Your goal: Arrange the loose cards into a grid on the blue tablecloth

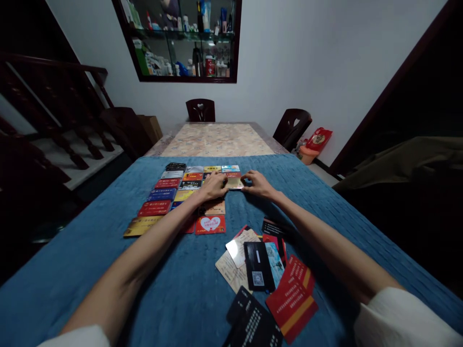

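Between my two hands lies a gold card (234, 183) at the lower end of the rightmost column of cards. My left hand (214, 185) grips its left edge with thumb and fingers. On the opposite edge, my right hand (258, 184) has thumb and fingertips closed. Just above it are a red card (232, 174) and a light blue card (230, 168). To the left, several cards lie in columns, among them a blue card (161, 194), a gold one (143, 226) and a red card with a white heart (210, 224). My left forearm hides part of these columns.
A loose heap of cards sits nearer me, including a black card with a square code (259, 267), red cards (293, 303) and black cards (253, 320). A blue cloth (173, 289) covers this part of the table. Chairs (201, 111) stand around it.
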`<state>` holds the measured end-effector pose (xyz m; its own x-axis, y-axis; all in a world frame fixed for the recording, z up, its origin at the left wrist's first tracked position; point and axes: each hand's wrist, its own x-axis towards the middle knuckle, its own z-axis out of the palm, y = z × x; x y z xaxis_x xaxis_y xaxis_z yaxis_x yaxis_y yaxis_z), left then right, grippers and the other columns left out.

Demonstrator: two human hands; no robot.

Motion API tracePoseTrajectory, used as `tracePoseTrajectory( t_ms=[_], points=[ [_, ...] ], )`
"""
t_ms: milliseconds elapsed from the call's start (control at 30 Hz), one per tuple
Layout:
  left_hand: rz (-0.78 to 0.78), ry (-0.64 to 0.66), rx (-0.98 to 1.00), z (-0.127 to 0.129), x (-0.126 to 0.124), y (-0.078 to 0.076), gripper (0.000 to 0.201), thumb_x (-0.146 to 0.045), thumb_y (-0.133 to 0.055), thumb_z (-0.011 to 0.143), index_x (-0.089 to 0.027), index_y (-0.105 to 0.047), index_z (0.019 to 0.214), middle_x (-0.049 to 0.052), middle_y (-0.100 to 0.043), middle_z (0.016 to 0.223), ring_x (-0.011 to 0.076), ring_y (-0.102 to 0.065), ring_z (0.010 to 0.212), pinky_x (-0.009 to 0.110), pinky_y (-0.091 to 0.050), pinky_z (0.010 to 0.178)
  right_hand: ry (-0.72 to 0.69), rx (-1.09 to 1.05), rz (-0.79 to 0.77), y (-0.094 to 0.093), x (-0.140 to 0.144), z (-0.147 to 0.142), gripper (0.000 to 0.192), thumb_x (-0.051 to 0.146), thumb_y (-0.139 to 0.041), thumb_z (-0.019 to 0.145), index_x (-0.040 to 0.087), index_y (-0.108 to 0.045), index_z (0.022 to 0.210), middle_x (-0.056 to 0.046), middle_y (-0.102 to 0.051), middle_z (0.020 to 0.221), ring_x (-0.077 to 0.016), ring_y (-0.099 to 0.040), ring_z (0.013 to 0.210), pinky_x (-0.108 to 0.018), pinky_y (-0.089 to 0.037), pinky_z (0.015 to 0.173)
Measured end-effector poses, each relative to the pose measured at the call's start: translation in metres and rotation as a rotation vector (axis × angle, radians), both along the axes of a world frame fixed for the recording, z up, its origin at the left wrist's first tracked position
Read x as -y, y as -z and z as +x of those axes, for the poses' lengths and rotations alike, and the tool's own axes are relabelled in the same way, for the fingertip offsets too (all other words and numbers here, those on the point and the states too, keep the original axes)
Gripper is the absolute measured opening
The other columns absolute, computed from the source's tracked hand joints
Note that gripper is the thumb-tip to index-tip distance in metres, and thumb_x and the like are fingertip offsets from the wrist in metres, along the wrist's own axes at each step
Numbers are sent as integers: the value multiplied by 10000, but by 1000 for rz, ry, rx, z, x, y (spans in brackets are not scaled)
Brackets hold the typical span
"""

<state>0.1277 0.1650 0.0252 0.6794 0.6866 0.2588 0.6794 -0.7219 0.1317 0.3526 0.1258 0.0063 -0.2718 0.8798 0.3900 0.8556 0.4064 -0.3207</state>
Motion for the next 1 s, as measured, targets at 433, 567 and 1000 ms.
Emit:
tracePoseTrajectory(
  t_ms=[433, 567, 1000],
  points=[
    [39, 3, -32, 1, -1, 10, 234, -298, -549, 864, -173, -715, 971, 131, -681, 1115, 329, -513, 1171, 469, -446, 932, -6, -31, -102, 7, -11, 5, 335, 350, -724, 737, 153, -765, 1004, -51, -687, 910, -199, -585, 816, -273, -424, 760],
    [55, 16, -35, 1, 1, 9, 226, -286, -552, 870, -170, -730, 946, 129, -674, 1126, 325, -506, 1169, 473, -439, 935, 9, -43, -111, 8, -10, 4, 338, 357, -723, 736, 158, -771, 1006, -52, -691, 908, -201, -577, 808, -278, -426, 750],
    [59, 23, -48, 3, 7, 5, 236, -228, -501, 879, -167, -729, 890, 130, -688, 1050, 317, -494, 1139, 473, -434, 900, 48, -63, -104, 11, -9, 0, 297, 365, -694, 787, 160, -780, 984, -62, -682, 892, -198, -587, 786, -286, -440, 737]
  ],
)
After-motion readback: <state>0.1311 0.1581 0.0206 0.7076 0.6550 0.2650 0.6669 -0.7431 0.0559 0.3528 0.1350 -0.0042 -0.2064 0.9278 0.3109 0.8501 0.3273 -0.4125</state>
